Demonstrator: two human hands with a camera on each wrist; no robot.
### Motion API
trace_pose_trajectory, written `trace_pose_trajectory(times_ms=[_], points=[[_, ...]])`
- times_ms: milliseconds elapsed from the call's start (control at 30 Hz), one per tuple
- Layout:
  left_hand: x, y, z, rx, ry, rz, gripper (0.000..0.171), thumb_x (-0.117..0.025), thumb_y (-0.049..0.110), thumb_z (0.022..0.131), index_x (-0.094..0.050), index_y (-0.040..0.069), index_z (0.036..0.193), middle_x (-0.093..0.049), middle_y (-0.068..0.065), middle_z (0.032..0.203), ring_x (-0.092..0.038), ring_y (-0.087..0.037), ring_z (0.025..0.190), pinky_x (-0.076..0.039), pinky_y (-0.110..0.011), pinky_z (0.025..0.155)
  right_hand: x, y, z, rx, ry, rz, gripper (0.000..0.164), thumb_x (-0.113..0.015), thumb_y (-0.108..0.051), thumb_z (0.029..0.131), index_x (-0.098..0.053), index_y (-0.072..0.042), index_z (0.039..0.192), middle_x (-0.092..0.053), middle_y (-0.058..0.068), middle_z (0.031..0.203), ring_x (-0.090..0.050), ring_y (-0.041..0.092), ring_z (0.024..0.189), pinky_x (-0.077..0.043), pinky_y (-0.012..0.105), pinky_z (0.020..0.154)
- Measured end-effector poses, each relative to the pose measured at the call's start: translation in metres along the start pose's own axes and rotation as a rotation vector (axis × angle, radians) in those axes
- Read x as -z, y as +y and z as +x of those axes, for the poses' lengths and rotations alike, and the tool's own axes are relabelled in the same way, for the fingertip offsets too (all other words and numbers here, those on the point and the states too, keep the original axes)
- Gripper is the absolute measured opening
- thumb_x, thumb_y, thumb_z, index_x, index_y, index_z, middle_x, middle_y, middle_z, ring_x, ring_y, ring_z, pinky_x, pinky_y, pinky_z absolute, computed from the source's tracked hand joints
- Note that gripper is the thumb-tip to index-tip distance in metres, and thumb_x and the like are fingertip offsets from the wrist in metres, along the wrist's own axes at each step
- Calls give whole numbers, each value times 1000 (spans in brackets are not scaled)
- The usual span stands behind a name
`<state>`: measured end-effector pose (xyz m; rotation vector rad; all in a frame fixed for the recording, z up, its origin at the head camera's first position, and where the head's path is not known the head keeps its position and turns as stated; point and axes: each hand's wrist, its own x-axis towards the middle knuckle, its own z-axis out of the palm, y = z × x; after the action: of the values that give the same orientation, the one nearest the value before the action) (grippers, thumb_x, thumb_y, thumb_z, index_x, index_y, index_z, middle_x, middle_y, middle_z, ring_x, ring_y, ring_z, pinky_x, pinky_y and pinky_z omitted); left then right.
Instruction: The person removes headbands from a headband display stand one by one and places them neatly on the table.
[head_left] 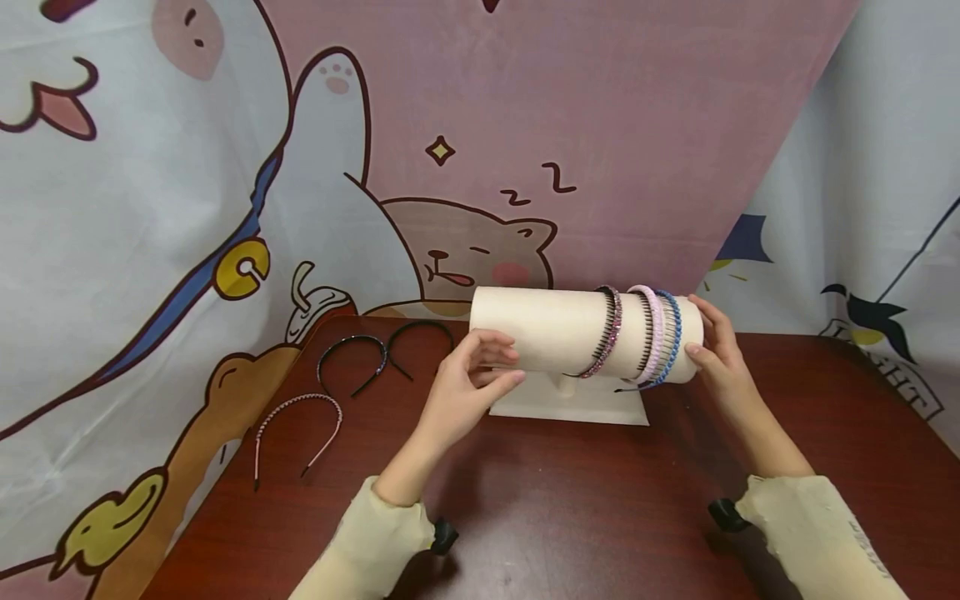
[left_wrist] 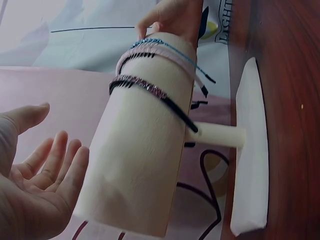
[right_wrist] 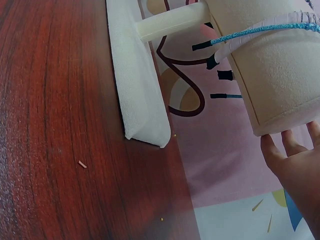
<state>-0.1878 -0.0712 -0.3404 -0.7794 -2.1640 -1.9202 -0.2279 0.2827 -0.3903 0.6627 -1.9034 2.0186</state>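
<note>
A cream padded headband display stand (head_left: pixel 536 329) holds its cylinder level on a short post over a flat base (head_left: pixel 570 407). Toward the right end of the cylinder sit a dark pink sparkly headband (head_left: pixel 615 329), a pale pink headband (head_left: pixel 657 333) and a blue beaded headband (head_left: pixel 675 333). My right hand (head_left: pixel 720 354) grips that right end, thumb in front and fingers around the edge. At the other end, my left hand (head_left: pixel 465 383) is held with fingers loosely bent and thumb apart; the left wrist view shows nothing in its palm (left_wrist: pixel 35 200).
On the left of the dark red wooden table (head_left: pixel 570 508) lie a pink braided headband (head_left: pixel 300 397), a dark glittery headband (head_left: pixel 352 337) and a thin black headband (head_left: pixel 420 322). A cartoon-printed cloth (head_left: pixel 637 125) hangs right behind the table.
</note>
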Motion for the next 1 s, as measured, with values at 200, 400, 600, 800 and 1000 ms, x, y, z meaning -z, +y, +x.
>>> trace_pose_trajectory(times_ms=[200,400,600,800,1000], points=[[-16,-2,4,24,24,-36,40,-75,3,87,-57,-2,122,-67,-22,110,-66,-37,106,-59,-28,89,0,0,0,-6,1,0,62,-36,4,99,-28,-17,156,-40,-5,146,-51,7,111,-52,12,82],[-37,-4,8,23,45,-1,37,-76,7,87,-60,1,119,-71,-17,106,-70,-27,100,-59,-28,87,0,0,0,-4,2,-10,61,-36,4,99,-28,-16,156,-39,-4,146,-51,7,111,-51,12,82],[-63,-11,12,30,56,-21,32,-76,6,87,-62,3,116,-73,-15,108,-71,-26,101,-58,-24,87,0,0,-1,-11,8,-12,61,-36,4,99,-28,-17,156,-39,-4,145,-51,7,111,-52,12,82],[-83,-18,9,54,73,-5,31,-75,8,88,-62,7,116,-74,-8,117,-70,-20,111,-58,-25,90,-1,-1,-2,-27,6,-13,61,-37,3,99,-27,-18,156,-38,-6,146,-51,7,112,-52,12,83],[-92,-22,4,61,75,129,33,-75,9,89,-62,12,119,-74,-2,117,-69,-13,112,-59,-32,91,-1,-2,-1,-22,5,-22,61,-37,3,100,-27,-17,156,-38,-6,145,-51,7,111,-52,12,82]])
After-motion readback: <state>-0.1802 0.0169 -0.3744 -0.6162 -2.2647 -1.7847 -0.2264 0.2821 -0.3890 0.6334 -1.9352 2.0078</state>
